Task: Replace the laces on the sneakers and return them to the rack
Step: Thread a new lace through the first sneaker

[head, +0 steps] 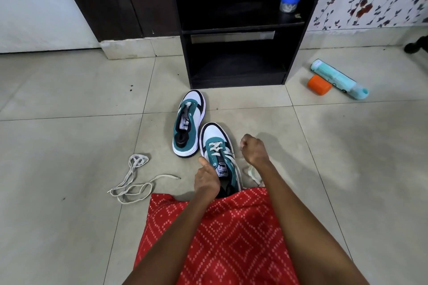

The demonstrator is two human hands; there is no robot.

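Teal-and-white sneakers sit on the tiled floor (69,90) before the dark wooden rack (236,76): the unlaced sneaker (188,122) nearer it, the half-laced sneaker (217,157) against red patterned cloth (220,227). The left hand (206,179) curls its fingers round the half-laced one's collar; the right hand (253,148) pinches its white lace (251,172). A teal spray can (338,78) lies right, a loose pale lace (134,180) left, a blue-lidded jar (289,2) on the rack's shelf, an orange cap (319,84) beside the can.

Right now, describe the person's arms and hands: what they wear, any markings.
Both forearms are bare, no sleeves in view. The left hand and right hand show no gloves, rings or watch. Below them lies a red garment with white dotted diamonds.
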